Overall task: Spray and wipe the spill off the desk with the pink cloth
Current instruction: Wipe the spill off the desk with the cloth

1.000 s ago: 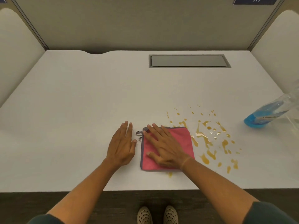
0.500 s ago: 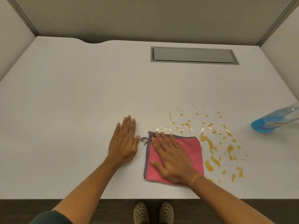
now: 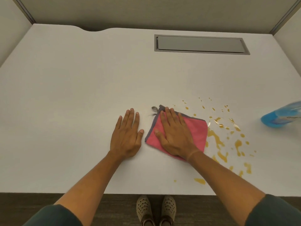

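Right hand (image 3: 176,137) presses the pink cloth (image 3: 197,132) flat on the desk (image 3: 81,95).
Cloth lies right of centre — amber spill (image 3: 216,139) at its right edge; left hand (image 3: 126,136) flat beside it, fingers released.

The person wore short dark teal sleeves, one (image 3: 53,215) at the lower left corner and the other (image 3: 275,211) at the lower right, which left both forearms bare. The left hand (image 3: 126,136) and right hand (image 3: 175,136) were bare, without gloves. On the feet were beige perforated clog-style shoes (image 3: 155,209) with strapped heels.
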The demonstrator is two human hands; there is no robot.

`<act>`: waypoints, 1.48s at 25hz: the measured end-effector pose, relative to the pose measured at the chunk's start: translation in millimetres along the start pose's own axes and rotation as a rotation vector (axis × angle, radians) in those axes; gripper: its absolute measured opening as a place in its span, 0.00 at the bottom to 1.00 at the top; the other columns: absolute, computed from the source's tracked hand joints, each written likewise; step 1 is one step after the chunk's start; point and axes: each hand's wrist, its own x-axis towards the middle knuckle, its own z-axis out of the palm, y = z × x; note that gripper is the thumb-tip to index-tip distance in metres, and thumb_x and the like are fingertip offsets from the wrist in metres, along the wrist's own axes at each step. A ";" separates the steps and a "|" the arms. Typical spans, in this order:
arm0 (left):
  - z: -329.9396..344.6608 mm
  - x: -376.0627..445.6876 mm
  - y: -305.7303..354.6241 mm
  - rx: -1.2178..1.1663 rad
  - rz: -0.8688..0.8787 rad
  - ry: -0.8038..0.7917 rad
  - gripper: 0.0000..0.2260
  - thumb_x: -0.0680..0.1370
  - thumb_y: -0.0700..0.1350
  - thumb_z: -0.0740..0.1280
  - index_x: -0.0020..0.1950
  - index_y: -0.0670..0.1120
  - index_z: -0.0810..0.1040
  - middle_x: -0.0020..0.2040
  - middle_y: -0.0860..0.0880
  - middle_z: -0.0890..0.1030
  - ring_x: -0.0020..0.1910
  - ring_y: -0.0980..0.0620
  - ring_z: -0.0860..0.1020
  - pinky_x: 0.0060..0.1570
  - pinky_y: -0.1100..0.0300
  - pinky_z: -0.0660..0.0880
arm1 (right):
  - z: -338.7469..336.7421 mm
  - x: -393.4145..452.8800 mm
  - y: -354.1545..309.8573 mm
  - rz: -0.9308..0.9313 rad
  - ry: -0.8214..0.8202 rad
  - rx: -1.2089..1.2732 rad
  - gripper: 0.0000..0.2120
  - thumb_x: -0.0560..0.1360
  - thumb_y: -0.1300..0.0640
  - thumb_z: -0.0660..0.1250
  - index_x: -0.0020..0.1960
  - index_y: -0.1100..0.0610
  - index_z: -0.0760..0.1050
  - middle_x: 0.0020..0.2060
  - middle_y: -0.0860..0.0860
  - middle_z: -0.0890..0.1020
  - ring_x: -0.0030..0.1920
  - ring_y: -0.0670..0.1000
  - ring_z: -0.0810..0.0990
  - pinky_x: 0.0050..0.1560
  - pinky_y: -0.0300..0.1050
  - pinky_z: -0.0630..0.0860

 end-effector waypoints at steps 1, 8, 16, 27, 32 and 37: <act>0.2 0.1 0.0 0.001 0.001 -0.002 0.31 0.80 0.57 0.44 0.80 0.45 0.46 0.80 0.45 0.46 0.79 0.49 0.43 0.77 0.50 0.42 | -0.2 -17.7 -4.4 -0.025 -0.007 0.003 0.36 0.80 0.38 0.48 0.80 0.58 0.47 0.80 0.55 0.47 0.80 0.53 0.42 0.78 0.56 0.45; -0.6 1.5 3.7 -0.005 0.022 -0.021 0.31 0.79 0.58 0.42 0.79 0.44 0.46 0.80 0.44 0.46 0.79 0.48 0.44 0.77 0.51 0.42 | -2.1 -91.7 -24.0 -0.081 -0.076 0.009 0.37 0.80 0.36 0.46 0.80 0.55 0.40 0.80 0.52 0.41 0.79 0.49 0.35 0.78 0.54 0.43; -3.3 5.1 4.9 -0.003 0.081 -0.051 0.32 0.78 0.58 0.39 0.79 0.44 0.43 0.80 0.46 0.42 0.78 0.51 0.40 0.76 0.54 0.38 | -2.1 -6.4 -0.5 0.140 0.017 0.013 0.36 0.80 0.39 0.46 0.80 0.57 0.44 0.80 0.56 0.47 0.80 0.53 0.42 0.78 0.51 0.37; 2.4 6.0 18.5 -0.017 0.048 0.005 0.31 0.79 0.57 0.45 0.79 0.42 0.49 0.80 0.43 0.48 0.79 0.48 0.46 0.77 0.53 0.44 | -12.1 -67.3 6.0 -0.181 -0.070 0.002 0.31 0.82 0.41 0.46 0.80 0.51 0.42 0.80 0.52 0.42 0.79 0.49 0.35 0.78 0.53 0.39; 1.4 5.1 18.6 -0.006 0.053 0.007 0.31 0.80 0.56 0.45 0.79 0.43 0.48 0.80 0.43 0.48 0.79 0.49 0.45 0.76 0.53 0.43 | -4.1 -18.6 11.5 0.058 0.060 0.021 0.32 0.80 0.43 0.48 0.80 0.55 0.48 0.80 0.55 0.50 0.80 0.53 0.44 0.78 0.55 0.46; 4.4 6.6 18.9 0.004 0.048 0.004 0.31 0.80 0.57 0.44 0.79 0.43 0.48 0.80 0.44 0.48 0.79 0.49 0.44 0.76 0.52 0.44 | -7.3 24.4 26.2 0.196 0.096 0.035 0.33 0.80 0.43 0.47 0.80 0.57 0.47 0.80 0.57 0.51 0.80 0.55 0.46 0.78 0.56 0.44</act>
